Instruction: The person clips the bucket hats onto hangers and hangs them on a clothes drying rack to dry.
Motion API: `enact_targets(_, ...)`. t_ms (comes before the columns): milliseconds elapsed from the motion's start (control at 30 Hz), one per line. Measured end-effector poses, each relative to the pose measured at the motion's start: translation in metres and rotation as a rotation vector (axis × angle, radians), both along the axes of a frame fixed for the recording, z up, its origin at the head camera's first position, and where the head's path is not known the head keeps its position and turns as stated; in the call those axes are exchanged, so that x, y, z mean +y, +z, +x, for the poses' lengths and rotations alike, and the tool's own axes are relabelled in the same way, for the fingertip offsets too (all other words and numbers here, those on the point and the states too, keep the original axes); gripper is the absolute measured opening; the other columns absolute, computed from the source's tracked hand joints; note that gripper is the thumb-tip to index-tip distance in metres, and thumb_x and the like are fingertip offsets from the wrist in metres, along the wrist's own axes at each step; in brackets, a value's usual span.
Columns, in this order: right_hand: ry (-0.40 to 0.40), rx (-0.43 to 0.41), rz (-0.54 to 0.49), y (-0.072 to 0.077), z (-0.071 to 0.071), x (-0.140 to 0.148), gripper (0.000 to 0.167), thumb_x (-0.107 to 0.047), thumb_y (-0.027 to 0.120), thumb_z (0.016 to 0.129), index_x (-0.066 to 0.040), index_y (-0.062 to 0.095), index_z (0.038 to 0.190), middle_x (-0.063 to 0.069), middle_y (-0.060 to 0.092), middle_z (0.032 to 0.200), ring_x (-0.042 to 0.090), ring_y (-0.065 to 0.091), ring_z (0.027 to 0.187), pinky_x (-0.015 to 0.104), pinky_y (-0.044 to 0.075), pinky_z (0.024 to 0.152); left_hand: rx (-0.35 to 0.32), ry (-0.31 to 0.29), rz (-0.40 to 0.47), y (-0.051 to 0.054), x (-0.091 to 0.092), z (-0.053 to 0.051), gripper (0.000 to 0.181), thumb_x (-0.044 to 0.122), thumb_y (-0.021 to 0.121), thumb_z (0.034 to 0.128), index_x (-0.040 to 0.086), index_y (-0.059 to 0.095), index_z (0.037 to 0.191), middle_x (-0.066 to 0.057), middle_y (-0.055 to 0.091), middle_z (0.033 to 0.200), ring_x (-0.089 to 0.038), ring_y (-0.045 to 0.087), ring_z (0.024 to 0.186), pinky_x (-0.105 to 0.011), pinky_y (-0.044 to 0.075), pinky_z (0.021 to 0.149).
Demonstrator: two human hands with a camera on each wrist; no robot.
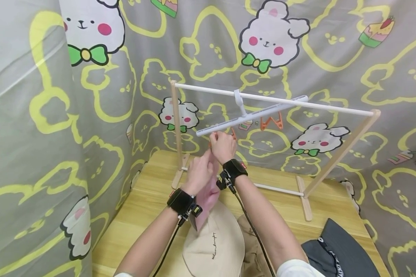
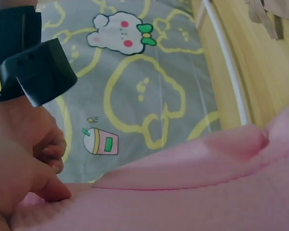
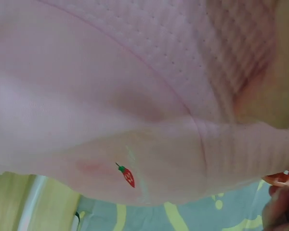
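A pink hat [image 1: 208,200] with a stitched brim hangs from my left hand [image 1: 200,171], whose thumb and fingers pinch its edge. In the right wrist view a small strawberry print shows on the hat [image 3: 101,168]. Just above, my right hand [image 1: 223,147] holds an orange clip [image 3: 282,179] at the hat's edge; whether the clip bites the cloth is hidden. The clip is at the lower left end of a pale blue hanger [image 1: 222,126], which hangs tilted from a white rod [image 1: 208,90]. Another orange clip [image 1: 272,122] hangs under the hanger's right half.
The rod belongs to a wooden-legged rack [image 1: 176,127] on a wooden table [image 1: 135,219]. A beige hat [image 1: 211,242] with dark script lies below my hands, beside a brown hat [image 1: 251,234]. A dark grey hat [image 1: 343,246] lies at the right. Patterned curtains [image 1: 208,46] surround the table.
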State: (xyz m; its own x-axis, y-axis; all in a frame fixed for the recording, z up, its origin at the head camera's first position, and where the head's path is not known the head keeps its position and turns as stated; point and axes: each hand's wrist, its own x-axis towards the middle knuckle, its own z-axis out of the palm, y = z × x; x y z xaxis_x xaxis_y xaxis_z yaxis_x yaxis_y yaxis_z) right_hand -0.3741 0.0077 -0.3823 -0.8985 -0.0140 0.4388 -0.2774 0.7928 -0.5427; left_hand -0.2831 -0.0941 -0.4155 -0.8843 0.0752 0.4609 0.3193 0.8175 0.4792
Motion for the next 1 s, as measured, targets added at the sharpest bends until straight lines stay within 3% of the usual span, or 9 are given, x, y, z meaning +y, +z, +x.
enact_targets(233, 0.046, -0.030, 0.041, 0.009, 0.003, -0.001, 0.043, -0.036, 0.049, 0.108, -0.017, 0.069, 0.075, 0.006, 0.069, 0.074, 0.035, 0.067, 0.077, 0.047, 0.050, 0.065, 0.000, 0.025, -0.026, 0.004, -0.005, -0.001, 0.038, 0.002, 0.066, 0.0953, 0.006, 0.062, 0.133, -0.014, 0.067, 0.076, -0.031, 0.064, 0.065, -0.042, 0.049, 0.056)
enact_targets(567, 0.070, -0.030, 0.043, 0.005, 0.005, -0.001, 0.044, -0.040, 0.055, 0.107, -0.015, 0.063, 0.072, 0.006, 0.062, 0.069, 0.034, 0.065, 0.074, 0.046, 0.047, 0.066, -0.023, 0.068, -0.077, 0.018, -0.009, -0.001, 0.013, 0.003, 0.064, 0.0972, 0.000, 0.064, 0.110, -0.015, 0.069, 0.080, -0.036, 0.069, 0.072, -0.048, 0.053, 0.065)
enact_targets(767, 0.101, -0.054, -0.001, 0.000, 0.008, 0.000, 0.047, -0.051, 0.063, 0.102, -0.013, 0.056, 0.075, 0.008, 0.060, 0.069, 0.033, 0.061, 0.069, 0.044, 0.043, 0.062, -0.025, 0.087, -0.165, 0.016, -0.010, -0.001, 0.011, 0.007, 0.066, 0.0980, 0.003, 0.065, 0.108, -0.016, 0.072, 0.081, -0.038, 0.070, 0.071, -0.051, 0.050, 0.067)
enact_targets(1000, 0.159, -0.088, -0.111, -0.008, 0.016, -0.002, 0.041, -0.052, 0.062, 0.103, -0.012, 0.073, 0.098, 0.008, 0.076, 0.090, 0.031, 0.070, 0.084, 0.045, 0.051, 0.074, 0.040, 0.083, -0.154, 0.009, -0.014, -0.005, 0.011, 0.005, 0.066, 0.0965, 0.000, 0.065, 0.106, -0.018, 0.071, 0.076, -0.040, 0.070, 0.069, -0.051, 0.053, 0.066)
